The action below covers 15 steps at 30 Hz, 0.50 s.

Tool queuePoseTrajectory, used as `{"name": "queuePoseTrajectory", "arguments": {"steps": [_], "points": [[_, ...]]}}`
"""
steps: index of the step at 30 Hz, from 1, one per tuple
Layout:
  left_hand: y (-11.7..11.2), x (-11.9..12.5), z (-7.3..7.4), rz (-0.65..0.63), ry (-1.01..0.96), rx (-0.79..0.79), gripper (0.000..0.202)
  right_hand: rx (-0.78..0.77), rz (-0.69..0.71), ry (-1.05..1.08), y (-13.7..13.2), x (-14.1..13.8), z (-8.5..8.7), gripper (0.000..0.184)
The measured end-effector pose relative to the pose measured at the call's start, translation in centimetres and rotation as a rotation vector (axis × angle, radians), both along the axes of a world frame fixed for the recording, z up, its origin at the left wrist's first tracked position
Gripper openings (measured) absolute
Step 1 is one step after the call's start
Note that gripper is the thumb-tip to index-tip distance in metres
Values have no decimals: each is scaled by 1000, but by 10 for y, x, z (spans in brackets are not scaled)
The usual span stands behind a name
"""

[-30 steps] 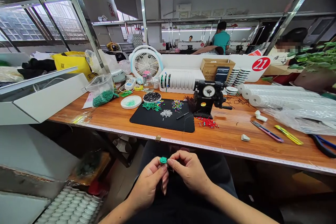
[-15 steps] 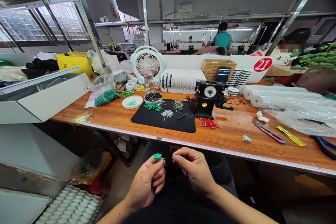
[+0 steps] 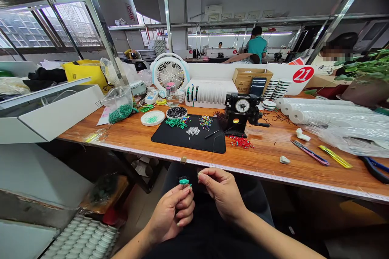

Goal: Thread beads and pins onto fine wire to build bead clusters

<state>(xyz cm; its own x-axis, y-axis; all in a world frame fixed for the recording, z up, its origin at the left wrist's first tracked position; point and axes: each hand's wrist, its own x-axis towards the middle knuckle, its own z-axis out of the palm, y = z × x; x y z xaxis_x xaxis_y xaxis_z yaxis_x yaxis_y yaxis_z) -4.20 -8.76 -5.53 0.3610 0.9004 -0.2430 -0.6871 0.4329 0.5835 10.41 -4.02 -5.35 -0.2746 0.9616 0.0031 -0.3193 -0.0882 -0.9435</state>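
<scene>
Between thumb and fingers, my left hand is closed on a bundle of green beads with thin dark strands poking up from it. My right hand is beside it in a pinch, thumb against forefinger, a short gap from the bundle. What sits in that pinch is too fine to make out. Both hands are over my lap, in front of the table edge. Beyond them, the black mat carries silver-white small parts, green tubes, multicoloured beads and a dark pen-like tool.
A black hand-cranked machine stands right of the mat, near red beaded strands. Tweezers and a yellow cutter lie farther right. A white dish and a bag of green pieces are on the left.
The green bead bundle has tilted, so its dark strands show more above the beads. My left hand has turned slightly, and my right hand has shifted a little up and left.
</scene>
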Motion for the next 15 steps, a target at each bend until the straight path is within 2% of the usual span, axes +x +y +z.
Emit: {"name": "queuePoseTrajectory", "arguments": {"steps": [5,7,9,12,15], "points": [[-1,0,-2,-9,-1,-2,18,10,-14,-32,1,-1,-1,23],[-2,-1,-2,-12,2,-2,18,65,-29,-85,2,0,-1,20],[-2,-1,-1,-10,-2,-7,19,233,-78,-195,1,3,-1,15],[-3,0,0,5,-10,-33,20,581,-158,-392,-1,7,-2,10],[-3,0,0,25,-15,-63,19,756,-160,-502,-4,9,-5,13]]}}
